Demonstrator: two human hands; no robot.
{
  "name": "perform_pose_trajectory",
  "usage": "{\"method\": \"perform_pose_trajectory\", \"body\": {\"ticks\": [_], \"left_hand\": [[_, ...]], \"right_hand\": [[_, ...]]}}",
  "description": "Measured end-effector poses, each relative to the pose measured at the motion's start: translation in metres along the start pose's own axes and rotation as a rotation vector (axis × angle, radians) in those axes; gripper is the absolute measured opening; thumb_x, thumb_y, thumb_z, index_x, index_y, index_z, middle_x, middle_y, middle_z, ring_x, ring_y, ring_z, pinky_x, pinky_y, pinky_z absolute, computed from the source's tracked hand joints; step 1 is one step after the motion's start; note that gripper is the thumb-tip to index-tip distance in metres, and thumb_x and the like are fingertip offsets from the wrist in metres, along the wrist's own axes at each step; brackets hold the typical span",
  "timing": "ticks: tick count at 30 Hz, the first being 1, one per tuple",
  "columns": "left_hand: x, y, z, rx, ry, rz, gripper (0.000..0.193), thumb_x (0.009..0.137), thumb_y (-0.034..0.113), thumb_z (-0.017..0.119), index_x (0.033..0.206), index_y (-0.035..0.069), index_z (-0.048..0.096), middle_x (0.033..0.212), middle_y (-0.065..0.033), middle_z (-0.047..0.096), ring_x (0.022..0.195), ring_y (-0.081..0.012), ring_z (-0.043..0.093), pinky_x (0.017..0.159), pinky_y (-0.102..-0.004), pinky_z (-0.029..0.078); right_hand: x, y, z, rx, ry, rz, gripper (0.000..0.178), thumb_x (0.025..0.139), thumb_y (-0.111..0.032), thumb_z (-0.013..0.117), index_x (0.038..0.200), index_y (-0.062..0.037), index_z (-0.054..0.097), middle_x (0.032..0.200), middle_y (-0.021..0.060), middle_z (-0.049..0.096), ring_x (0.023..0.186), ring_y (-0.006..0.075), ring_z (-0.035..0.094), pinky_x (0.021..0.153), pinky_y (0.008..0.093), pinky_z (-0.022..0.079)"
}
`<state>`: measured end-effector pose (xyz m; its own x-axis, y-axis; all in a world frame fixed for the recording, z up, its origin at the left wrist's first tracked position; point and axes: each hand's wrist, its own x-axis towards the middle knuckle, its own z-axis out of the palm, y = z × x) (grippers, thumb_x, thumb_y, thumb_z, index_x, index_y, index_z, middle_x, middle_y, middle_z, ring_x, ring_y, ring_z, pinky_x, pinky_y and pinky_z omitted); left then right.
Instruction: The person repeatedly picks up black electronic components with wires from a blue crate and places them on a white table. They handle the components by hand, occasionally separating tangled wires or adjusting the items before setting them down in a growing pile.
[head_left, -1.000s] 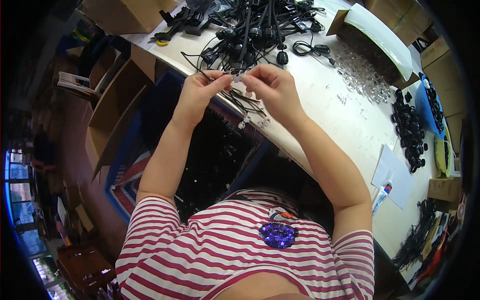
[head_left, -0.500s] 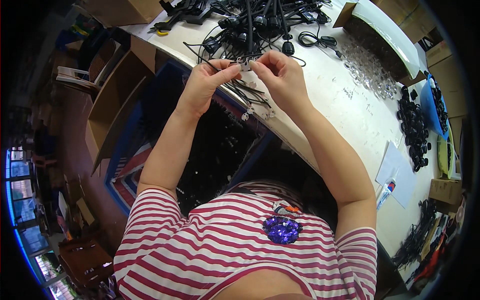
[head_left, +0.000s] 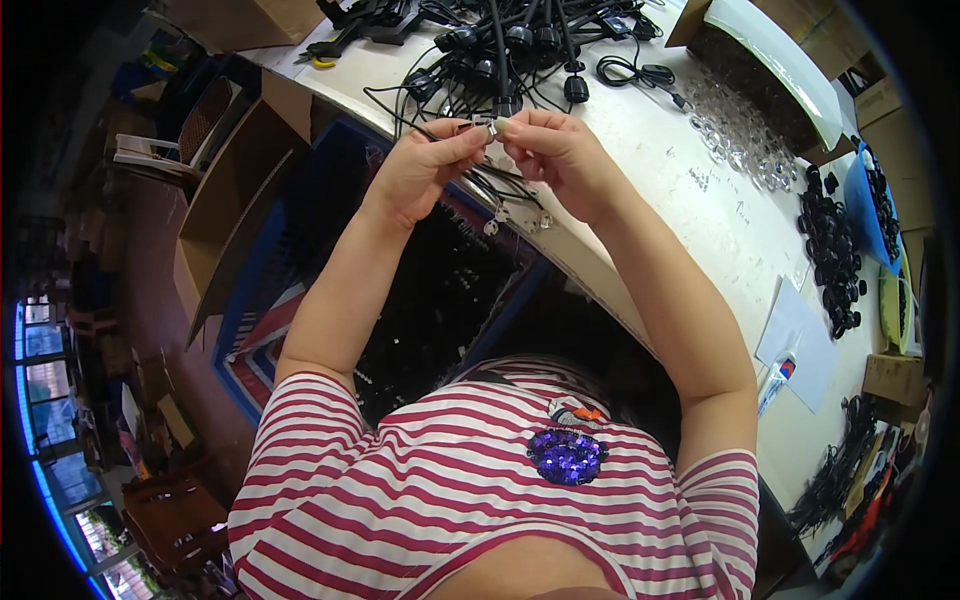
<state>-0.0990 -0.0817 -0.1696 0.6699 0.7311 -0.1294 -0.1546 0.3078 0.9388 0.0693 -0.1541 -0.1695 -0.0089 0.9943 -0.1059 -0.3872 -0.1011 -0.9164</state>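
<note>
Above the table's near edge, both my hands meet in pinches. My left hand (head_left: pixel 432 168) is closed on a thin black cable, thumb against the index finger. At the fingertips, my right hand (head_left: pixel 556 155) pinches a small pale, shiny part (head_left: pixel 491 130) at the cable's end; its exact kind is too small to make out. Several more thin black cables (head_left: pixel 503 184) hang below, between the hands and over the table edge. Small clear plastic pieces (head_left: pixel 492 228) sit at their ends. Just beyond my fingers lies a heap of black cables with round black sockets (head_left: pixel 520 40).
A coiled black cable (head_left: pixel 635 73) and many clear rings (head_left: pixel 740 150) lie on the white table (head_left: pixel 690 230). Black round caps (head_left: pixel 830 255), a blue bowl (head_left: pixel 872 210) and a tube on paper (head_left: pixel 780 378) are rightward. Yellow-handled pliers (head_left: pixel 322 63) lie back left; below stands an open carton (head_left: pixel 235 205).
My right hand has come lower and its fingers have curled in more. Both hands' fingertips are closer together around the small shiny part.
</note>
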Motion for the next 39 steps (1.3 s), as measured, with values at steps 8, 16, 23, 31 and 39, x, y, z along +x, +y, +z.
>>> {"method": "perform_pose_trajectory", "body": {"ticks": [8, 16, 23, 31, 39], "left_hand": [[-0.005, 0.001, 0.017, 0.437, 0.199, 0.283, 0.014, 0.076, 0.011, 0.066, 0.080, -0.002, 0.064, 0.067, 0.0000, 0.059, 0.061, -0.0030, 0.051, 0.057, -0.0166, 0.039], [-0.001, -0.002, 0.014, 0.315, 0.119, 0.161, 0.013, 0.078, 0.011, 0.064, 0.083, -0.001, 0.063, 0.074, -0.0020, 0.061, 0.065, -0.0053, 0.053, 0.062, -0.0181, 0.040], [0.001, 0.005, 0.002, 0.188, 0.013, 0.110, 0.022, 0.082, 0.012, 0.056, 0.098, -0.003, 0.058, 0.083, -0.0047, 0.062, 0.074, -0.0057, 0.048, 0.072, -0.0179, 0.038], [0.000, -0.002, 0.002, 0.236, 0.006, 0.166, 0.025, 0.088, 0.017, 0.049, 0.103, -0.001, 0.057, 0.084, -0.0053, 0.063, 0.077, -0.0086, 0.049, 0.076, -0.0221, 0.038], [0.003, -0.001, 0.007, 0.248, -0.018, 0.182, 0.019, 0.088, 0.019, 0.051, 0.094, 0.002, 0.059, 0.085, -0.0008, 0.057, 0.081, -0.0071, 0.049, 0.075, -0.0204, 0.037]], "right_hand": [[-0.006, 0.005, 0.011, -1.252, 0.416, -0.903, 0.016, 0.074, -0.021, 0.065, 0.070, -0.0067, 0.059, 0.060, 0.0012, 0.055, 0.051, 0.0087, 0.049, 0.046, 0.0228, 0.038], [-0.002, -0.001, 0.005, -0.999, 0.360, -0.515, 0.011, 0.074, -0.020, 0.062, 0.073, -0.0086, 0.061, 0.063, 0.0073, 0.058, 0.051, 0.0160, 0.054, 0.048, 0.0285, 0.042], [-0.005, -0.007, -0.006, -1.243, 0.422, -0.446, 0.020, 0.075, -0.020, 0.059, 0.086, -0.0046, 0.052, 0.076, 0.0093, 0.060, 0.069, 0.0265, 0.060, 0.061, 0.0357, 0.047], [-0.022, -0.041, 0.007, -1.446, 0.568, -0.455, 0.028, 0.081, -0.031, 0.055, 0.086, -0.0036, 0.056, 0.075, 0.0124, 0.062, 0.067, 0.0302, 0.061, 0.061, 0.0384, 0.048], [-0.021, -0.048, 0.005, -1.294, 0.363, -0.321, 0.036, 0.080, -0.039, 0.055, 0.073, -0.0049, 0.066, 0.068, 0.0109, 0.062, 0.065, 0.0265, 0.061, 0.060, 0.0345, 0.047]]}}
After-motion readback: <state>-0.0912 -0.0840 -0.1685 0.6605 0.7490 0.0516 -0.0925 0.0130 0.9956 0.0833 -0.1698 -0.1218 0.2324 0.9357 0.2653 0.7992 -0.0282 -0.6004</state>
